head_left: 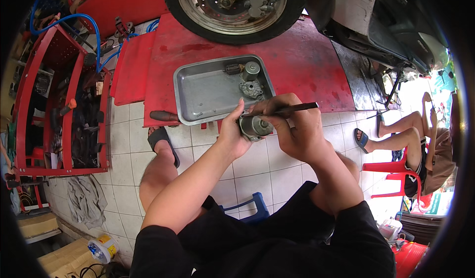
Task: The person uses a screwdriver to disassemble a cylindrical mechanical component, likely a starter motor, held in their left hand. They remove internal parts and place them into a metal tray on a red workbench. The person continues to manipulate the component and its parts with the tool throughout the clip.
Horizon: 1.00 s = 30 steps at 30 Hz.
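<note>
My left hand (234, 135) is closed around a small metal motor (256, 127) with a rounded cylindrical body. Close against it, my right hand (297, 132) grips a thin dark rod-shaped tool (298, 107), whose far end sticks out to the right. Its working tip is hidden by my fingers, so I cannot tell whether it touches the motor. Just beyond my hands lies a shallow metal tray (180, 87). In its right side are a motor armature (233, 69), a silver metal can (251, 71) and a round cast-metal part (251, 88).
The tray rests on a red platform (307, 75) below a motorcycle wheel (232, 10). A dark-handled tool (164, 115) lies at the platform's near left edge. On the left stands a red tool rack (71, 104). Another person (435, 144) sits on a red chair (391, 171) at right.
</note>
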Motion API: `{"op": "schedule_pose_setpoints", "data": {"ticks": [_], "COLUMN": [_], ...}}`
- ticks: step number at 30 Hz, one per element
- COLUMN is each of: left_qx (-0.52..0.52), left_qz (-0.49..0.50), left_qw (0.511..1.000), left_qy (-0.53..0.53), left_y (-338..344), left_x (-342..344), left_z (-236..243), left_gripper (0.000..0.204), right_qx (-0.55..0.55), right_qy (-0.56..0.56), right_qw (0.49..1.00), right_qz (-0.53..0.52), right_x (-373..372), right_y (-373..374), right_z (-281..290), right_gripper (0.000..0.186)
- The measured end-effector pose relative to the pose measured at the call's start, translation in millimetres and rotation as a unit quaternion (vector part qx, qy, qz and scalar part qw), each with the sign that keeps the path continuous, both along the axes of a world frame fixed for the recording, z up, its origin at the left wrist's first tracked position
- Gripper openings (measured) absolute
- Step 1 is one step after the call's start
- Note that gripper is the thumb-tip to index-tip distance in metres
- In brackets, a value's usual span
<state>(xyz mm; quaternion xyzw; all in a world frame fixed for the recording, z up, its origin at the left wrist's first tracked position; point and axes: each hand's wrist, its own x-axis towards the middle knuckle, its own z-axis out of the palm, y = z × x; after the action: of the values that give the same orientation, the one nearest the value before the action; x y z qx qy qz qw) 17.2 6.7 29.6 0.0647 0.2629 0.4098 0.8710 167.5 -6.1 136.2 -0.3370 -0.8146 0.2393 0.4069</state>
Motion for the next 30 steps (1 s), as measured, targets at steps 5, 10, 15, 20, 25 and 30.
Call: {"op": "schedule_pose_setpoints", "data": {"ticks": [5,10,15,20,25,30], "left_qx": [-0.006,-0.019,-0.030,-0.025,-0.022,-0.002], "left_qz": [0.001,0.031,0.019,0.010,0.013,0.004], "left_qw": [1.000,0.999,0.999,0.999,0.999,1.000], "left_qy": [0.016,0.020,0.026,0.025,0.022,-0.003], "left_y": [-1,-1,0,-2,-2,-2], "left_x": [0,5,2,3,2,-2], "left_z": [-10,-5,-8,-7,-6,-17], "left_gripper": [0.055,0.052,0.049,0.049,0.053,0.056], "right_qx": [0.007,0.029,0.000,-0.043,-0.053,0.001], "right_qy": [-0.057,0.059,-0.011,0.089,0.081,-0.047], "right_qw": [0.997,0.997,0.999,0.992,0.994,0.995], "right_qz": [-0.047,-0.045,-0.041,-0.074,-0.043,-0.084], "right_x": [0,-9,7,-13,2,4], "right_y": [1,9,7,5,5,9], "right_z": [4,-5,-11,-4,-4,-1], "right_gripper": [0.020,0.029,0.028,0.018,0.018,0.030]}}
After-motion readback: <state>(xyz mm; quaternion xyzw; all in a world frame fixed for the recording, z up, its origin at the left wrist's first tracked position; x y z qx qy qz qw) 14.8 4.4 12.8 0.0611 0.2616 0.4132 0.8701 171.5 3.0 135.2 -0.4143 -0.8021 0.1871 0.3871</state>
